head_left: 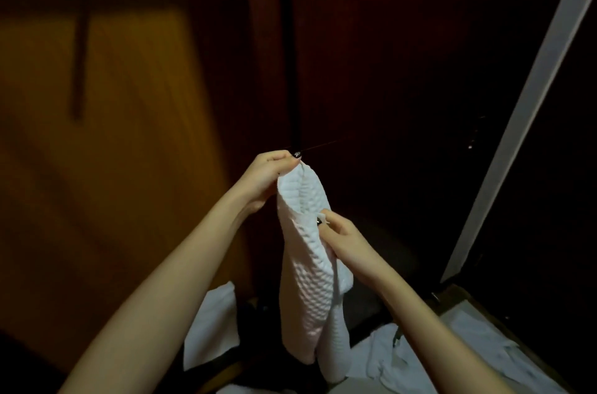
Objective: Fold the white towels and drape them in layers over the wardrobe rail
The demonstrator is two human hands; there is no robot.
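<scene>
Wardrobe interior (387, 70) dim, unreadable | left hand (269, 175) and right hand (347, 240) pinch white towel (307, 271)

Both forearms (168, 267) bare; left hand (263, 178) thumbnail (296, 154) w/ dark speckled polish, right hand (347, 240) nail dark too.

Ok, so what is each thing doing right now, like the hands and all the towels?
Held towel: hangs down lengthwise, partly folded, on no rail.
Left hand: pinches its top corner.
Right hand: pinches its edge lower down.
Towel at lower left: lies loose, not held.
Towels at lower right: rumpled heap, not folded.
</scene>
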